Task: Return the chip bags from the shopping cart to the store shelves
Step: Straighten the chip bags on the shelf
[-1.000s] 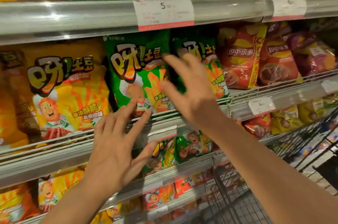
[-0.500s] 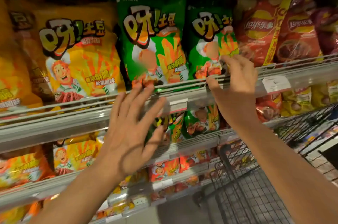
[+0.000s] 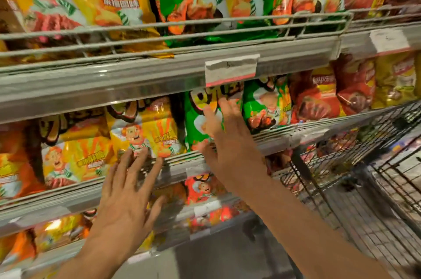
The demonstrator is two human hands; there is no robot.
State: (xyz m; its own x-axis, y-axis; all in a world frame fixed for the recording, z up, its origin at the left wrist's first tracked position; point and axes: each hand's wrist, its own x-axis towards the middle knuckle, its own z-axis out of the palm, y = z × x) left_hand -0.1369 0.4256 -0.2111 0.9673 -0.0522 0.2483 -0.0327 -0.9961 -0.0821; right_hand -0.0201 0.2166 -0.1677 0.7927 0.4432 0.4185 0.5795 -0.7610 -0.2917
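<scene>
— Two hands are up at the shelves. What has the right hand (image 3: 224, 142) got?

— Its fingers are on the small green foil chip bag (image 3: 200, 119) in the middle tier, thumb low by the bag's bottom edge, fingertips high on its front. Whether it pinches the bag or only presses it, I cannot tell; the hand is blurred.

— How does that bag stand?

— Upright, long axis vertical, printed face out toward the aisle, top tucked under the grey metal shelf rail (image 3: 136, 82) with the white price tag (image 3: 231, 70). It sits between a small yellow foil chip bag (image 3: 148, 132) to its left and another small green bag (image 3: 266, 105) to its right.

— The left hand (image 3: 127, 196)?

— Released, fingers spread and straight, holding nothing. Its fingertips reach the wire guard just below the yellow bag.

— Where's the cart?

— Black wire shopping cart (image 3: 364, 164), lower right, beside the shelving. Large yellow and green bags stand upright on the tier above.
</scene>
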